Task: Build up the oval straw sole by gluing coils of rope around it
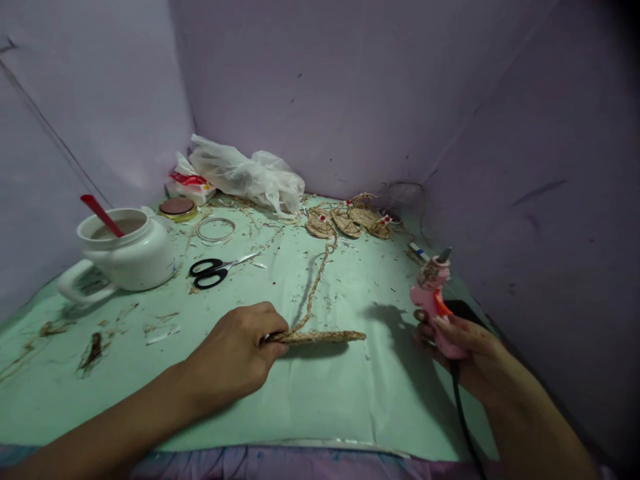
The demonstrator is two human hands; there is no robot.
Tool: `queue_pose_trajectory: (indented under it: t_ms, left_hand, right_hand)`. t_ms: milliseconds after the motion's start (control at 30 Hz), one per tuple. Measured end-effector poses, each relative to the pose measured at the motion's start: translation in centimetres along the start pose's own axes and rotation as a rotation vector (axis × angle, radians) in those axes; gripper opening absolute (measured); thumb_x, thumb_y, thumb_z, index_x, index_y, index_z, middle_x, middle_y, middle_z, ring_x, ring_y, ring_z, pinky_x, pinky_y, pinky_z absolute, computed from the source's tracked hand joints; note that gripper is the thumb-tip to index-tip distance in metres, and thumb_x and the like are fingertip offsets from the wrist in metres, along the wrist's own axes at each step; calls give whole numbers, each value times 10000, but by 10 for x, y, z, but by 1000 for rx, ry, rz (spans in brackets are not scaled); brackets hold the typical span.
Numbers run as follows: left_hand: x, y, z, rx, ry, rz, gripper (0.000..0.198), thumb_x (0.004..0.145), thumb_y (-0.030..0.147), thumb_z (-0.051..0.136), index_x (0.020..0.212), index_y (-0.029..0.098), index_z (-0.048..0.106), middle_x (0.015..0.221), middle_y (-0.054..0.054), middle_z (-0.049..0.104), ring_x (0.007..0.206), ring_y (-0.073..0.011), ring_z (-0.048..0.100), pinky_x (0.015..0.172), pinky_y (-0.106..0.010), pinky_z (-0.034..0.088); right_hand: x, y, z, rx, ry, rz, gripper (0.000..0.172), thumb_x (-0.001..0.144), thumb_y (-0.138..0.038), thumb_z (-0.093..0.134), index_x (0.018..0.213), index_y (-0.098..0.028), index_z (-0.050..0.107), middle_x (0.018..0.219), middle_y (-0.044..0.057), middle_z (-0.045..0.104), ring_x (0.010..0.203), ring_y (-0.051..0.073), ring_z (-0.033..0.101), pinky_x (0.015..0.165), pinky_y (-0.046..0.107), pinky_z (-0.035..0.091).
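My left hand [245, 347] pinches the near end of a flat woven straw piece [325, 337], seen nearly edge-on just above the table. From that grip a braided straw cord [316, 287] runs back toward several round woven pieces [350, 221] with small red and white decorations. On the right, my right hand [465, 340] is wrapped round a pink glue gun [434, 300], its metal nozzle pointing up and its black cable hanging down. The gun is apart from the straw piece.
Black-handled scissors [213, 272] lie left of centre, near a white mug [135, 257] holding a red-handled utensil. Behind are a tape ring [216, 229], a round tin [178, 208] and a plastic bag [250, 175]. Straw scraps litter the green table cover [320, 407]; walls enclose it.
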State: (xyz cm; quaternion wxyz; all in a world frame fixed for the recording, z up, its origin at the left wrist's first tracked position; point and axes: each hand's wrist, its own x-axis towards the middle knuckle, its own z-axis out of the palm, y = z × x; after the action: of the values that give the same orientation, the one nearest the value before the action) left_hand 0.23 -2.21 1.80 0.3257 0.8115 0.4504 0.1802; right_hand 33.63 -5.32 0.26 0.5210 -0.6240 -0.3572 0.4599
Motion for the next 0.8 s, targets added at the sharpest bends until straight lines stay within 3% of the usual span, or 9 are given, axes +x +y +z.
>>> queue_pose_trajectory:
  t_ms: [167, 367, 567, 800]
  left_hand:
    - [4, 1, -1, -8, 29, -28, 112, 756, 170, 533, 710, 166, 636, 726, -9, 580, 693, -146, 534, 636, -262, 366]
    - [3, 0, -1, -23, 51, -34, 122, 759, 201, 542, 715, 165, 650, 722, -10, 598, 697, -154, 546, 639, -267, 375]
    - [4, -1, 0, -12, 61, -43, 123, 748, 208, 544, 716, 171, 657, 719, -12, 611, 696, -161, 555, 633, -269, 375]
    - [4, -5, 2, 56, 65, -36, 185, 786, 270, 502, 702, 190, 646, 690, -2, 613, 657, -163, 556, 617, -267, 375]
  right_hand:
    - [-33, 14, 14, 151, 20, 25, 330, 595, -410, 797, 830, -197, 706, 826, 61, 686, 675, 188, 650, 629, 320, 593]
    - [-24, 21, 23, 275, 107, -77, 350, 606, -292, 807, 925, -243, 672, 902, 16, 658, 672, 150, 623, 482, 232, 547]
    - [-16, 15, 27, 326, 29, -61, 328, 595, -294, 807, 870, -198, 656, 823, 24, 634, 608, 137, 595, 463, 232, 532]
    - [-24, 28, 49, 257, -79, -36, 428, 666, -397, 776, 1005, -203, 599, 712, -16, 630, 511, 101, 546, 474, 222, 502]
